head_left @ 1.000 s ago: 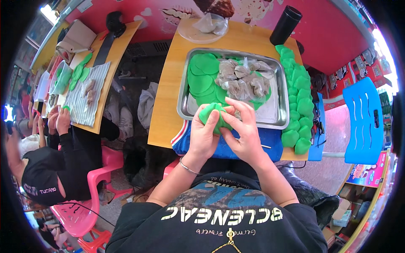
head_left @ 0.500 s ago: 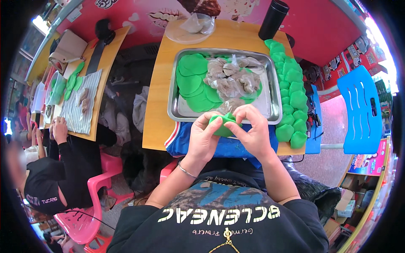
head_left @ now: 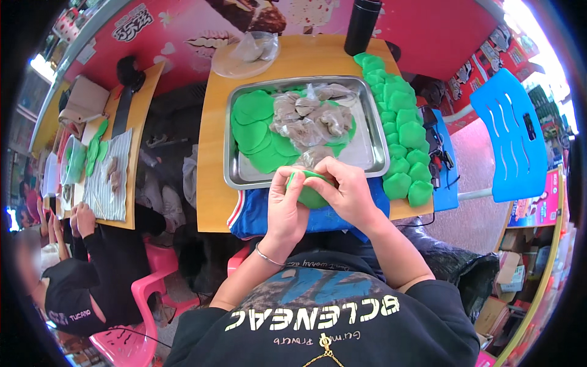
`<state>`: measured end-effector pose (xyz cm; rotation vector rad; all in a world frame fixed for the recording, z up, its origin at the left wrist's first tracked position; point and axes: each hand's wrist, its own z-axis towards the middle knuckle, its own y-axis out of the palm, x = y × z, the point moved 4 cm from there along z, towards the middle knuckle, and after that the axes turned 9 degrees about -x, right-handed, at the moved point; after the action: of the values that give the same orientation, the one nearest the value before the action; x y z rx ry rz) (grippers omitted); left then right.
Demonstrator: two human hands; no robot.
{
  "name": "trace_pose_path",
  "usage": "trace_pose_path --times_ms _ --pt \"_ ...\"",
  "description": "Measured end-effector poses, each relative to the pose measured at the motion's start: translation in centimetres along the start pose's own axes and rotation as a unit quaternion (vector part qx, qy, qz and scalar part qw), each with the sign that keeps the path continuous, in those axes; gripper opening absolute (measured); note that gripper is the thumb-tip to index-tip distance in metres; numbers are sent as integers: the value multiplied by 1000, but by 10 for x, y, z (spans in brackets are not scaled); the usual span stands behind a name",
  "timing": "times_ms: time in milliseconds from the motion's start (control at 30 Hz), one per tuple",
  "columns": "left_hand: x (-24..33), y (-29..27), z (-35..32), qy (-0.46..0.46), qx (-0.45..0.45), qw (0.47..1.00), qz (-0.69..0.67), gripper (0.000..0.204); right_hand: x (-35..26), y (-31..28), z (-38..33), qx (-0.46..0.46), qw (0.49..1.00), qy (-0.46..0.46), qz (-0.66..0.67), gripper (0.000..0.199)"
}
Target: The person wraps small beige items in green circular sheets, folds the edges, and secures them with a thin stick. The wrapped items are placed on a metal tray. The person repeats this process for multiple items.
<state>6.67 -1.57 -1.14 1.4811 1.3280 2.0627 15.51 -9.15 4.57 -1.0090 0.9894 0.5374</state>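
A soft green round piece [head_left: 313,197], its edge gathered and bent over, is pinched between my two hands near the front of the metal tray [head_left: 384,140]. My left hand [head_left: 286,211] is closed on its left side. With thumb and forefinger, my right hand [head_left: 350,194] presses the upper right edge. Flat green discs [head_left: 254,137] overlap on the tray's left. Several clear plastic bags of greyish-brown stuff [head_left: 315,119] lie at its middle, one of them just beyond my fingers. Rows of domed green pieces [head_left: 406,134] overlap along the table's right side.
A blue cloth [head_left: 257,211] hangs at the front edge of the wooden table [head_left: 211,159]. At the back stand a black cylindrical bottle [head_left: 362,27] and a shallow plastic bowl [head_left: 227,64] holding a bag. A blue chair [head_left: 510,137] is on the right. On the left another person [head_left: 92,269] sits at a second table.
The view has shifted, so the table sits further left and higher. The green piece's raised folds at the top now look pressed down, and my fingers have changed place along its edge.
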Motion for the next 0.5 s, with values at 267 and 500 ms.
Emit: trace_pose_path --times_ms 267,500 --pt "-3 18 4 -127 -38 980 -145 70 6 -38 5 -33 995 -40 86 19" --pt "3 19 4 -125 -107 971 -175 63 9 -40 0 -32 987 -69 140 19"
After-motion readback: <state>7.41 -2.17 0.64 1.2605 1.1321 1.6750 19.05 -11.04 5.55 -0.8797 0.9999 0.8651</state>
